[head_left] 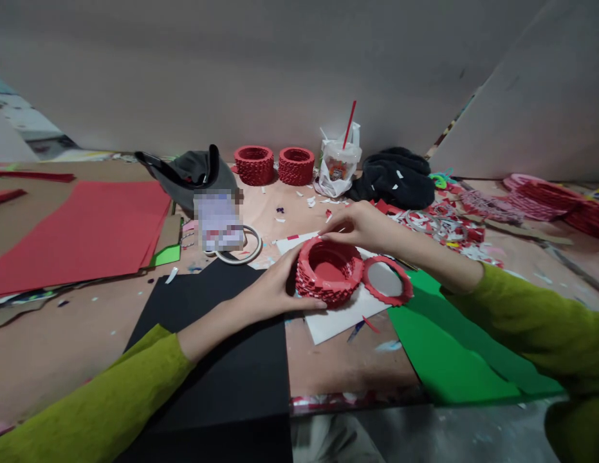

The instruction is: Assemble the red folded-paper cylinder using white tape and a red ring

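- Olive-green cloth sleeve (87, 399) of the left arm, nearest the viewer, leading toward the round, layered red paper bowl (328, 273).
- Left hand (284, 283) cupped against the bowl's near-left wall.
- Right hand (357, 225) above the bowl, fingertips at its far rim; hands apart, bowl between them.
- Bowl open side up, round, without a long axis; neither hand clearly nearer.
- Flat scalloped red paper ring (387, 301) just right of bowl.
- White paper sheet (347, 319) beneath bowl.

Red layered paper bowl (328, 286), red scalloped ring (387, 299), black sheet (207, 366), green sheet (448, 354), olive-green sleeves (531, 328)
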Available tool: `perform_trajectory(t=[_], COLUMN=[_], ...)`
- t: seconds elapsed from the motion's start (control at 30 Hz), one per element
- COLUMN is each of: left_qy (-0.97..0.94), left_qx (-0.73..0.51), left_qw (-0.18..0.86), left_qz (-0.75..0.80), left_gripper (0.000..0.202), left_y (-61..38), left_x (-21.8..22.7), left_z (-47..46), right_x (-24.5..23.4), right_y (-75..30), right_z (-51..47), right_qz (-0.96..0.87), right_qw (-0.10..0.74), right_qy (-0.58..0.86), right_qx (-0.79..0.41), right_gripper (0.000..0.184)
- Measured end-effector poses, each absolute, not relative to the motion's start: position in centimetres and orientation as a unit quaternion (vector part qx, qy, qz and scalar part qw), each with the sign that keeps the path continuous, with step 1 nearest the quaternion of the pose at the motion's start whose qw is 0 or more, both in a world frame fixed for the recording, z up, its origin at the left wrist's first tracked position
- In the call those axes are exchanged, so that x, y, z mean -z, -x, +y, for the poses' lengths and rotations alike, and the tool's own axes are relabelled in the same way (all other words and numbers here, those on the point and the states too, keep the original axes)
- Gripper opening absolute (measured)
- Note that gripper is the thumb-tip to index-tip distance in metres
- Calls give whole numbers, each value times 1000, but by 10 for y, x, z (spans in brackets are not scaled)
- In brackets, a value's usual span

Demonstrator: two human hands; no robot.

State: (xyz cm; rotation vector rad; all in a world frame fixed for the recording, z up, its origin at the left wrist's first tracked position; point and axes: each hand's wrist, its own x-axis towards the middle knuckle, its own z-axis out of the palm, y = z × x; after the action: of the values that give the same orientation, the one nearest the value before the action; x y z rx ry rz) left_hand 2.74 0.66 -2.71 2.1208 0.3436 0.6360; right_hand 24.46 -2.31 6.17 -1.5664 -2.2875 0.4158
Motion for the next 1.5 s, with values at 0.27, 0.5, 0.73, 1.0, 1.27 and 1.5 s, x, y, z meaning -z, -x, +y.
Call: perform_trajectory(t=[0.27, 0.5, 0.73, 1.0, 1.27, 1.5], left_qy=[-852, -847, -841, -839, -842, -841], left_qx=[-250, -263, -270, -264, -260, -261], left_qw=[436, 444, 452, 456, 453, 454], left_qz=[144, 130, 128, 133, 135, 134], left_gripper=[95, 97, 97, 97, 98, 98], left_y=[-27, -27, -28, -28, -27, -27], left_x=[27, 26, 26, 25, 24, 25], left_z=[6, 6, 6, 5, 5, 5], right_x=[-65, -67, -52, -40, -47, -53], right_y=[-238, -250, -259, -249, -253, -253], right_z=[-24, -17, -12, -13, -6, -11], right_qz=[-847, -813, -675, -557, -586, -718], right_qw=[98, 146, 244, 331, 290, 253], right_qy=[516, 534, 589, 617, 625, 580], right_qx=[-81, -182, -372, -446, -426, -291], right_gripper=[19, 18, 26, 25, 20, 18])
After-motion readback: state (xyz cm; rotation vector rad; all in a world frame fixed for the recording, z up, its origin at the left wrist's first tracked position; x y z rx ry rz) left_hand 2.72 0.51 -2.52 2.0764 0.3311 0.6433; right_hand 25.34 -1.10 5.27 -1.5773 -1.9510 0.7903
